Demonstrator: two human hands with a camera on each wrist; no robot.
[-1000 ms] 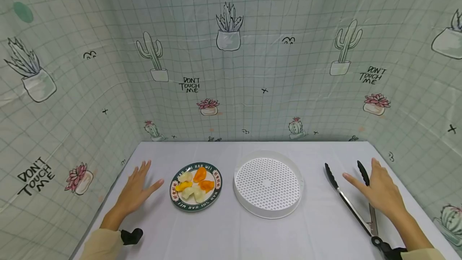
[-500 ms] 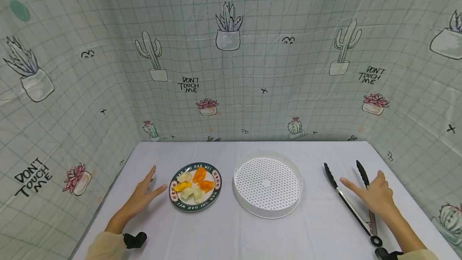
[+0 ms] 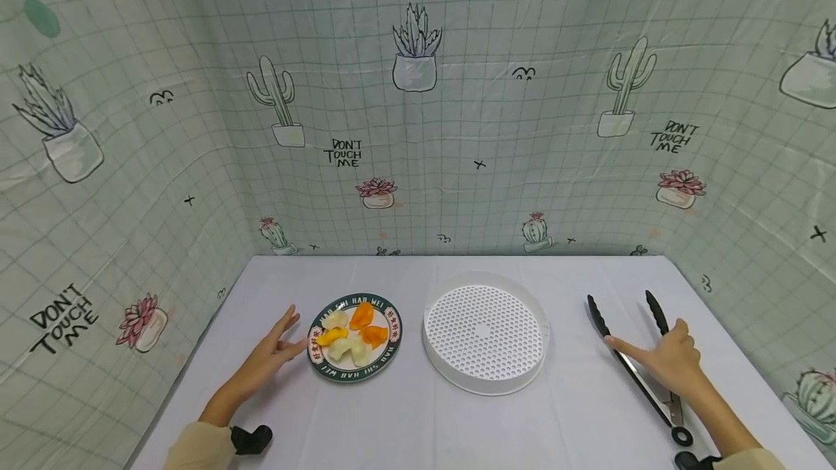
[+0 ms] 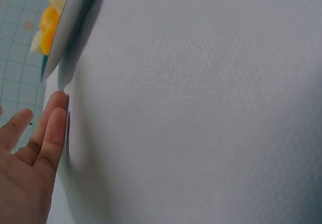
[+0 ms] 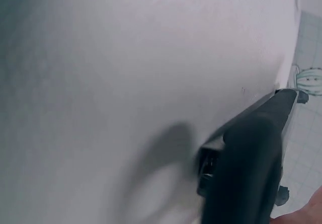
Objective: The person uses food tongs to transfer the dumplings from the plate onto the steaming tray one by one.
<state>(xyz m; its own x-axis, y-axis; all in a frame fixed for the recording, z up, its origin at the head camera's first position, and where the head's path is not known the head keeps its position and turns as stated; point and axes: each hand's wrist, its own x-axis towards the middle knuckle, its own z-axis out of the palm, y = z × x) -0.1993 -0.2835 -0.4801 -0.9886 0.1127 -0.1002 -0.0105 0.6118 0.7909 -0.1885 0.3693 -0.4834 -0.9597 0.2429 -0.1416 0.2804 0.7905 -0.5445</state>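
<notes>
My left hand is beside the left edge of a round plate with a dark green rim, its fingers extended and its thumb close to the rim. Whether it touches the plate I cannot tell; in the left wrist view the fingers look just short of it. Small orange pieces and pale ones lie on the plate, their kind unclear. Above spread metal tongs with black tips is my right hand, thumb stretched out over one arm. Its grip holds nothing visible; the black tongs handle fills the right wrist view.
A round white tray with a perforated surface stands between the plate and the tongs. Everything lies on a white-covered table. Behind and at both sides hangs a cactus-printed cloth.
My left hand has moved right, close to the plate. The right hand has shifted left and nearer, over the tongs, its fingers less spread. Plate, tray and tongs have stayed put.
</notes>
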